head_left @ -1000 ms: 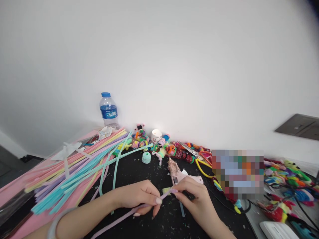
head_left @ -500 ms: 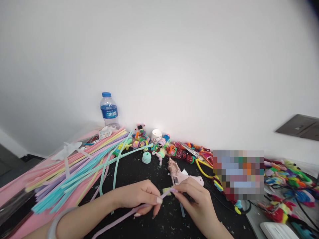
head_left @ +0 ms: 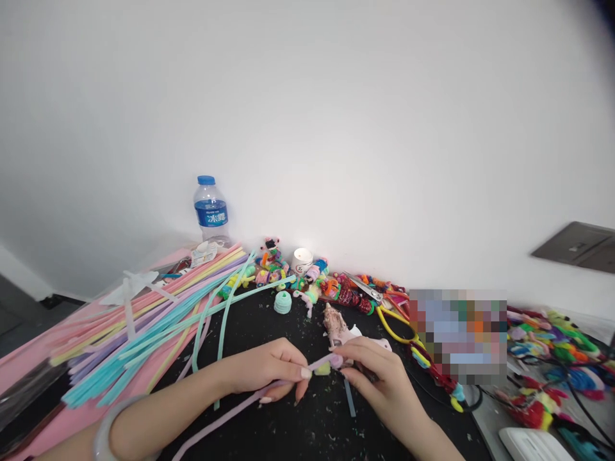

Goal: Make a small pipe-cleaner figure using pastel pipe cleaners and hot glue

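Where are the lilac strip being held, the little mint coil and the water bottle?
Lilac strip (head_left: 230, 413): head view, on its loose tail below the left wrist.
Mint coil (head_left: 283, 303): head view, middle of its side.
Water bottle (head_left: 211, 214): head view, on its blue label.

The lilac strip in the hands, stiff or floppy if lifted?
The lilac strip probably bends easily: it curves past the left hand. It likely keeps a shape, given the curl by the right hand. Being thin, it's probably light.
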Available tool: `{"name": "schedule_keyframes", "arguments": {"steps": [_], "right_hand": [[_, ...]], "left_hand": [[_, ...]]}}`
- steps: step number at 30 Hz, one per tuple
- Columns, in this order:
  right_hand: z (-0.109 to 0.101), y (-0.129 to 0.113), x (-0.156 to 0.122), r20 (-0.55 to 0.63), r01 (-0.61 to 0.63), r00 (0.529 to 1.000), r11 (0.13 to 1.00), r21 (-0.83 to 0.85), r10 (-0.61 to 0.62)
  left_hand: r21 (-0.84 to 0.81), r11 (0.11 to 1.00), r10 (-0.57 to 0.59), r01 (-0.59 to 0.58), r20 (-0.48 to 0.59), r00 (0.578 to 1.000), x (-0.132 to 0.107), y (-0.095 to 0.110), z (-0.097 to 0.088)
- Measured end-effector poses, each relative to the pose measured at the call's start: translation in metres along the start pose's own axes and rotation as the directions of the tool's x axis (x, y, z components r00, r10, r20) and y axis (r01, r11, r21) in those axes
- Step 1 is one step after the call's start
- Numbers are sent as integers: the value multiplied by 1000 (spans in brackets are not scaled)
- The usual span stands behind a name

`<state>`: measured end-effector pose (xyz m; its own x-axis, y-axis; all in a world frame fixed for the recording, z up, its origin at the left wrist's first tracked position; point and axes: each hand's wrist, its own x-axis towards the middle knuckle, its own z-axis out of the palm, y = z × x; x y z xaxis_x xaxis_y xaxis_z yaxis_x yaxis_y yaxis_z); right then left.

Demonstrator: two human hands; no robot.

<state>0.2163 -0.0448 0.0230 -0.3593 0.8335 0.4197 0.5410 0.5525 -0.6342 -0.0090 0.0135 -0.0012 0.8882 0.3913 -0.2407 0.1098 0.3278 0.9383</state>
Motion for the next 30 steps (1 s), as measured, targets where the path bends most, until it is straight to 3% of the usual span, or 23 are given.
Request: {"name": "schedule_keyframes", "arguments": {"steps": [8,16,23,30], "right_hand": [[-10,2,0,172,-32,984,997,-65,42],[-9,-7,2,312,14,946,956,-294,82],[-1,-10,2,346,74,932,877,-476,109],[4,-7,-1,332,132,941,822,-554,72]], "left_hand": [[61,998,-29,28,10,1000,-1,1,2],[91,995,-45,44,9,999,0,1,4],[77,997,-23,23,1,1000,0,1,4],[67,998,-22,22,2,1000,0,1,5]]}}
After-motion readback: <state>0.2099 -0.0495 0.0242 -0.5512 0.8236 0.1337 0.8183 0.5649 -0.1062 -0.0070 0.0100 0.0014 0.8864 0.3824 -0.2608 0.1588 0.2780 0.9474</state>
